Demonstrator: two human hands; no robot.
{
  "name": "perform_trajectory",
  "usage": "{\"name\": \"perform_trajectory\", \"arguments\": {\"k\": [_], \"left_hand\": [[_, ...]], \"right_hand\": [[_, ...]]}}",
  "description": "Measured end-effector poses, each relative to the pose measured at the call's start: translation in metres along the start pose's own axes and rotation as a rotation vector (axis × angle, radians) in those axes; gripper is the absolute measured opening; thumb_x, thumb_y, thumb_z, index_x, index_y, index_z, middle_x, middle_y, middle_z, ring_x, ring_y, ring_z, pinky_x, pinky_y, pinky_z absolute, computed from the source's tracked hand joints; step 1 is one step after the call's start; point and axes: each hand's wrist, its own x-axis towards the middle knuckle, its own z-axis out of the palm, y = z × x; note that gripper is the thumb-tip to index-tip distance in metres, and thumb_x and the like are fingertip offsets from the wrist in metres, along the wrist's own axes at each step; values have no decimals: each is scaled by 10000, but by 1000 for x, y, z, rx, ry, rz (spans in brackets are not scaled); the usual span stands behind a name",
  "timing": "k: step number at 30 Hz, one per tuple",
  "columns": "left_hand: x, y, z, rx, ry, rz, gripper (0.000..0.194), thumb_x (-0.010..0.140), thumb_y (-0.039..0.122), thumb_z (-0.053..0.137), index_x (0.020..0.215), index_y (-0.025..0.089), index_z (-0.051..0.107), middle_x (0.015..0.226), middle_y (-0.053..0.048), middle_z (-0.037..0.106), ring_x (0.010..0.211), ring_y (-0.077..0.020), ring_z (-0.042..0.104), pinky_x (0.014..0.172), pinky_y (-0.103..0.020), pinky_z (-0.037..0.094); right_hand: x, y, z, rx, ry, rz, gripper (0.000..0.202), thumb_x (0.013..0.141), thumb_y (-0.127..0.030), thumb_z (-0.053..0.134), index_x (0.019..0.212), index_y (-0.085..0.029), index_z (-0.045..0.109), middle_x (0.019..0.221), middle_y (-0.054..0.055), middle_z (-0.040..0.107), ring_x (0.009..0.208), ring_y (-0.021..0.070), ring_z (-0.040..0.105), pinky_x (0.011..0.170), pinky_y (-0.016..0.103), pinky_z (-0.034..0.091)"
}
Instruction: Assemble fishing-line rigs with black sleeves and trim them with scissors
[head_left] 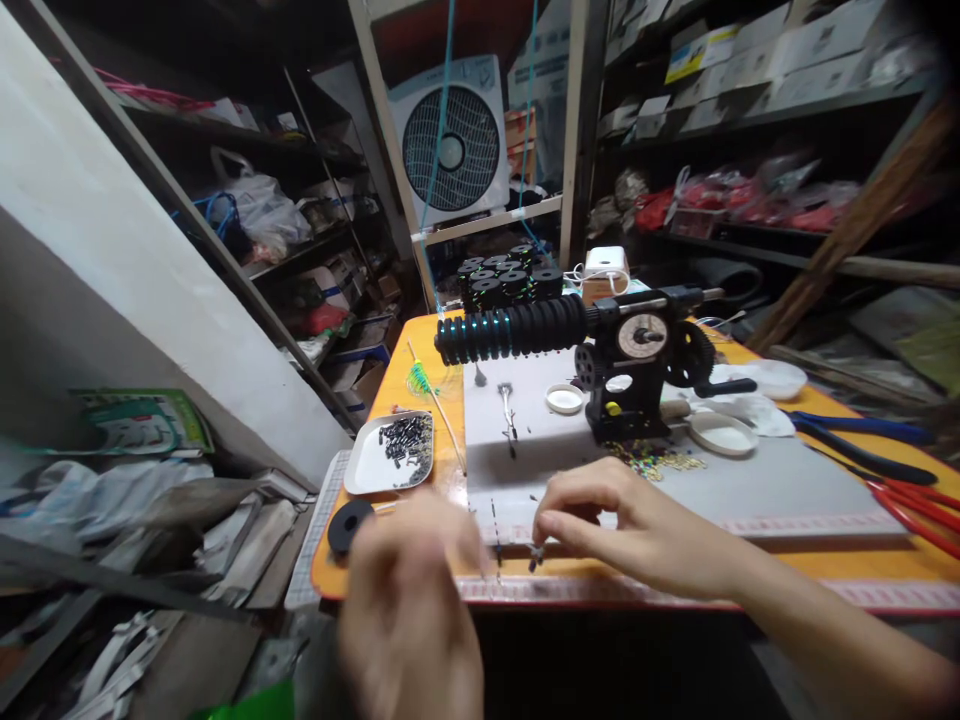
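My right hand (611, 505) is at the front edge of the grey board (757, 490), thumb and fingers pinched on a small dark-tipped metallic piece (534, 556). Motion smears my left hand (412, 590), which is raised before the front left of the table; whether its fingers hold anything cannot be made out. Between the hands runs a thin line with small dark pieces (496, 530). Farther back on the board lies a small bundle of pale strands with dark ends (508, 415). A black foam spool (349, 524) lies just beyond my left hand.
A black hand-crank winder (630, 360) carries a row of black foam spools (517, 327). A white tray (361, 470) holds small black tubes and metal bits. Loose coloured beads (652, 460) lie below the winder. Blue-handled pliers (862, 430) and red-handled pliers (911, 510) are at right.
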Motion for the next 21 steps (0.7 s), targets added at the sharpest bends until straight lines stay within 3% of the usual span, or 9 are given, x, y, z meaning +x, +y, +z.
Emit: {"name": "perform_trajectory", "arguments": {"k": [5, 9, 14, 18, 21], "left_hand": [[50, -6, 28, 146, -184, 25, 249, 868, 380, 669, 992, 168, 632, 752, 8, 611, 490, -64, 455, 446, -206, 345], [66, -14, 32, 148, -220, 18, 236, 844, 358, 688, 791, 148, 594, 625, 30, 568, 456, -59, 427, 448, -200, 319], [33, -16, 23, 63, -307, 12, 222, 901, 317, 598, 739, 169, 563, 624, 14, 576, 591, -101, 512, 629, -225, 418], [0, -31, 17, -117, -417, -193, 266, 977, 360, 473, 791, 182, 541, 560, 16, 579, 496, -107, 493, 612, -253, 427], [-18, -42, 12, -217, -360, -263, 261, 990, 331, 466, 814, 180, 587, 635, -4, 622, 676, -153, 624, 744, -283, 471]], "right_hand": [[-8, 5, 19, -77, 2, -8, 310, 962, -294, 484, 729, -169, 645, 677, 18, 665, 632, 136, 567, 619, 246, 390], [-12, 10, 28, -98, 32, 12, 297, 958, -264, 483, 727, -170, 644, 667, 26, 660, 635, 147, 573, 629, 256, 388], [-16, 18, 29, -80, 82, 52, 329, 991, -316, 434, 844, -185, 698, 770, 50, 715, 695, 175, 634, 666, 267, 438], [-23, 24, 22, -70, 139, 100, 315, 998, -347, 419, 1030, -205, 698, 923, 70, 748, 816, 209, 678, 752, 302, 481], [-31, 27, 16, -114, 231, 156, 343, 978, -379, 455, 1194, -200, 653, 1020, 99, 751, 897, 241, 690, 807, 345, 501]]}}
